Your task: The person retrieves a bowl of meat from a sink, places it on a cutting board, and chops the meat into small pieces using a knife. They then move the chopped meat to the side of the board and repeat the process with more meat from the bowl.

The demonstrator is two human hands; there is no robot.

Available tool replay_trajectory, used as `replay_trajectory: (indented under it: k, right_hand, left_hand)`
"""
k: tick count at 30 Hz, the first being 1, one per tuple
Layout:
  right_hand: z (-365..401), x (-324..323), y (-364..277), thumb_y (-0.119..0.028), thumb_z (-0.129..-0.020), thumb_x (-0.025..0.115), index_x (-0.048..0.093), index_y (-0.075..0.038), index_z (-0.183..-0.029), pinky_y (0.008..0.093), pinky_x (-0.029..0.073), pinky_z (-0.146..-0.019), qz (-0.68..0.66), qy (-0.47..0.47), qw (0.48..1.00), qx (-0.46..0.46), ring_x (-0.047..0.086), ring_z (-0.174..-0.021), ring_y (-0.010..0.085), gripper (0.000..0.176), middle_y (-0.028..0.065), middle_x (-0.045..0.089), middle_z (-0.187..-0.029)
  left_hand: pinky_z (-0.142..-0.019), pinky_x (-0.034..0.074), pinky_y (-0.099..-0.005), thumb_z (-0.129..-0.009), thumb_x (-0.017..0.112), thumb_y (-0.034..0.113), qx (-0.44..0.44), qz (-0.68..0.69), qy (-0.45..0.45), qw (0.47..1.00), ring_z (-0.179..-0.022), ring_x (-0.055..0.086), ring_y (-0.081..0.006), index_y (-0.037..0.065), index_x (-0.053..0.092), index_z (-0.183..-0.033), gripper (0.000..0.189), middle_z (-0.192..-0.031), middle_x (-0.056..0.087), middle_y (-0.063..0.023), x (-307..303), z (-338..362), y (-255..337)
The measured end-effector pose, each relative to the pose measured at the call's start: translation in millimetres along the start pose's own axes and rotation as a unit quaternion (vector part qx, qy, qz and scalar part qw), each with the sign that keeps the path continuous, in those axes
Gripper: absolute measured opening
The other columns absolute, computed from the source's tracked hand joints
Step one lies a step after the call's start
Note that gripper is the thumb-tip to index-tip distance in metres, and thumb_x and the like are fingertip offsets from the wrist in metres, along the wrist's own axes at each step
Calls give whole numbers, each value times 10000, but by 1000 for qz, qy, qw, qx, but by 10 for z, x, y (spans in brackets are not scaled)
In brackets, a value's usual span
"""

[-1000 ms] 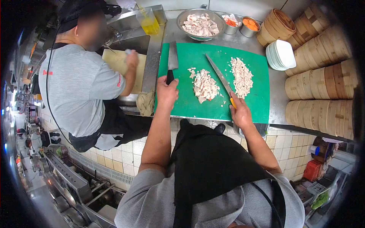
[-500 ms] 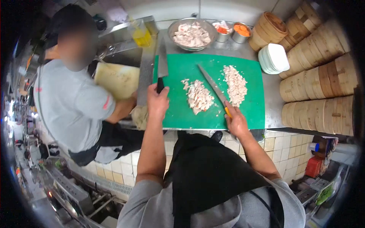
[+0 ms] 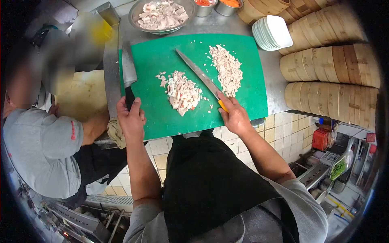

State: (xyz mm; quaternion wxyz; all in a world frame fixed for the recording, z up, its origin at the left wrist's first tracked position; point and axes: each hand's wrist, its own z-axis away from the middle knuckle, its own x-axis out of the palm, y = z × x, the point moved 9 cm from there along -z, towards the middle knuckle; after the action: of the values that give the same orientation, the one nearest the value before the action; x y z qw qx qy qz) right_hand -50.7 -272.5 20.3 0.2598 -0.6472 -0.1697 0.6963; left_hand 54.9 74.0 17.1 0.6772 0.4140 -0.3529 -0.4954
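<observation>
My left hand (image 3: 131,117) is closed on the black handle of a broad-bladed kitchen knife (image 3: 128,65), which lies along the left edge of a green cutting board (image 3: 154,123). In my right hand (image 3: 235,117) is a yellow-handled knife (image 3: 198,75), its long narrow blade pointing up and left across the board. Between the two blades sits a heap of chopped pale meat (image 3: 182,93) with a few orange-red bits. Right of the narrow blade lies a second heap of finer pale pieces (image 3: 227,69). My right palm is hidden from view.
Behind the board stand a metal bowl of pale meat slices (image 3: 162,16) and metal cups of orange food (image 3: 229,6). Stacked white dishes (image 3: 273,32) and bamboo steamers (image 3: 332,97) line the right. At left, a co-worker (image 3: 44,137) stands by a pale board (image 3: 81,93).
My view has shifted, so the board and both hands appear farther left and higher. The co-worker's head and arm have moved. Both knives stay in my hands.
</observation>
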Motion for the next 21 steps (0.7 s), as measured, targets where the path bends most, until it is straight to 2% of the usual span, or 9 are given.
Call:
replay_trajectory:
  k: [5, 12, 14, 15, 16, 17, 18, 20, 21]
  right_hand:
    - [4, -7, -13, -134, -928, 681, 473, -229, -1522, 480, 555, -911, -4, 0, 1000, 0, 647, -1071, 466, 637, 290, 586, -1293]
    - [-7, -30, -25, -133, -933, 670, 476, -212, -1518, 477, 551, -913, -7, 6, 1000, -7, 644, -1072, 460, 621, 281, 595, -1270]
    - [-6, -40, -18, -133, -932, 672, 478, -207, -1518, 478, 551, -911, -16, -1, 1000, -4, 644, -1067, 458, 622, 276, 597, -1264]
    - [-16, -33, -12, -133, -930, 674, 479, -202, -1517, 478, 550, -908, -23, -9, 1000, 1, 645, -1062, 455, 622, 272, 599, -1257]
    - [-13, -43, -24, -133, -930, 674, 479, -202, -1517, 478, 550, -908, -24, -5, 1000, -4, 645, -1062, 455, 622, 272, 599, -1257]
    - [-2, -51, -29, -130, -928, 675, 483, -198, -1515, 479, 551, -902, -25, -3, 1000, -3, 646, -1054, 452, 621, 263, 603, -1248]
    - [-8, -60, -35, -127, -926, 675, 487, -193, -1512, 479, 552, -896, -26, 0, 1000, -4, 648, -1046, 449, 619, 255, 607, -1239]
    - [-14, -65, -38, -126, -924, 677, 490, -193, -1510, 479, 554, -889, -28, 0, 1000, -4, 650, -1039, 444, 619, 248, 611, -1232]
    - [-12, -54, -27, -125, -922, 679, 493, -193, -1508, 478, 556, -881, -28, -4, 1000, 2, 653, -1032, 439, 619, 240, 616, -1224]
  left_hand:
    - [-379, 326, -258, -940, 714, 96, 7, 21, 13, 1000, -478, 471, -86, 51, 472, -1239, 388, -861, 584, -42, 21, -28, 55]
    - [-393, 323, -249, -944, 719, 106, 33, -21, -4, 999, -497, 475, -79, 46, 483, -1251, 391, -884, 604, -50, 80, -205, 299]
    - [-498, 448, -283, -950, 720, 118, 67, -92, -15, 993, -604, 567, -127, 22, 527, -1238, 360, -936, 638, -66, 82, -420, 445]
    - [-498, 448, -283, -950, 720, 118, 73, -91, -13, 993, -604, 567, -127, 22, 527, -1238, 360, -936, 638, -66, 65, -576, 504]
    - [-608, 497, -320, -943, 723, 127, 198, -195, 1, 961, -704, 630, -193, 9, 558, -1227, 349, -979, 672, -106, 85, -688, 771]
    - [-719, 546, -357, -936, 726, 135, 316, -294, 17, 902, -804, 694, -260, -5, 589, -1217, 342, -1021, 705, -146, 149, -733, 1004]
    - [-719, 546, -357, -936, 726, 135, 322, -293, 20, 900, -804, 694, -260, -5, 589, -1217, 342, -1021, 705, -146, 170, -827, 1149]
    - [-909, 537, -436, -923, 729, 208, 308, -445, 76, 838, -1042, 705, -371, 51, 643, -1244, 368, -1132, 727, -197, 256, -966, 1527]
    - [-909, 537, -436, -923, 729, 208, 311, -445, 78, 836, -1042, 705, -371, 51, 643, -1244, 368, -1132, 727, -197, 304, -1026, 1724]
